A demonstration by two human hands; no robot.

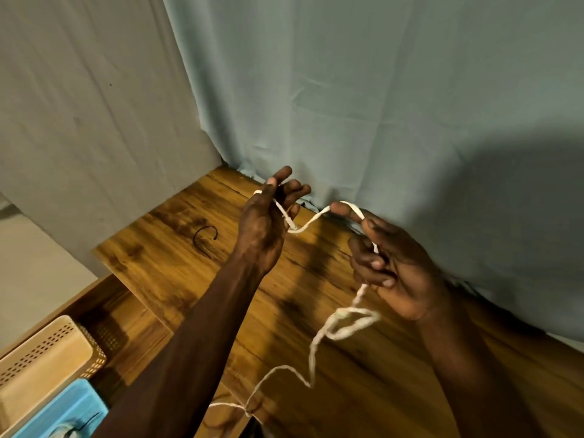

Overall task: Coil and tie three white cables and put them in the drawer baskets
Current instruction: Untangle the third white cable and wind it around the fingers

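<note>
Both hands held one white cable (311,220) above the desk (177,245): left hand (264,221) pinched its end, right hand (384,260) gripped farther along, slack trailing toward the near edge.

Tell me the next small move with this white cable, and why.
Probably bring the right hand toward the left hand to lay a first loop: the cable spans both hands, and its long tail hangs loose and uncoiled over the table.
</note>
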